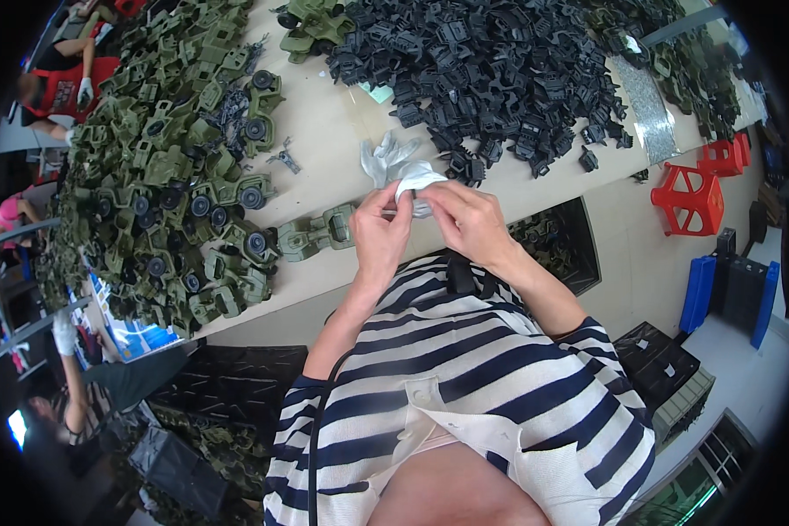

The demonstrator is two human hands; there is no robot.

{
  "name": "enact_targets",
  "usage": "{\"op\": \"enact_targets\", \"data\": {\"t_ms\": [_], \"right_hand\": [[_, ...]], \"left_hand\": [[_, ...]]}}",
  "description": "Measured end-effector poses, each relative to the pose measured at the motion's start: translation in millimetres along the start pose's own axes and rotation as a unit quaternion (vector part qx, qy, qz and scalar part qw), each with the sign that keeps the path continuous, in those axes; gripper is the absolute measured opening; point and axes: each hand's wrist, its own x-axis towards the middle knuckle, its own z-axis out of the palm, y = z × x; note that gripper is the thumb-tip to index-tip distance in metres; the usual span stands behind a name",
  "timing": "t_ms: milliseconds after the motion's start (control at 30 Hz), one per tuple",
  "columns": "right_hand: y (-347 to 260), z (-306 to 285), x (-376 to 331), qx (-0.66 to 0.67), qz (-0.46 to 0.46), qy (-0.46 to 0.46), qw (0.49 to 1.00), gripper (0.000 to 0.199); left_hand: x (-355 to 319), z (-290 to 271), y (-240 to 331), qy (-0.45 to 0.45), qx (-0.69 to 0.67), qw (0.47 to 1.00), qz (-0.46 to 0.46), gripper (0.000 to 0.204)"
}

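Right now your left hand (379, 230) and right hand (470, 219) both pinch the cuff of one thin white fabric glove (415, 181) above the near edge of the pale worktable (324, 123), fingers closed on its hem. It looks light, limp and stretchy, so grip the rolled cuff. A second grey-white glove (384, 160) lies beside it; two red plastic stools (691, 198) stand at right.

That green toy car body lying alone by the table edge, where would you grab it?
Probably across the narrow middle of the green toy car body, from above: it lies flat and lengthwise along the table edge, clear of the pile, just beside the left hand.
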Motion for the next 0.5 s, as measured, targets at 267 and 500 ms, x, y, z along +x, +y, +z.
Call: {"op": "enact_targets", "data": {"t_ms": [267,500], "right_hand": [[34,4,-16,0.291,0.254,0.064,0.92,0.03],[36,-32,-11,0.297,0.085,0.016,0.951,0.041]], "left_hand": [[-27,12,16,-0.101,0.055,0.944,0.31,0.022],[-19,6,-22,-0.271,-0.462,0.798,-0.275,0.078]]}}
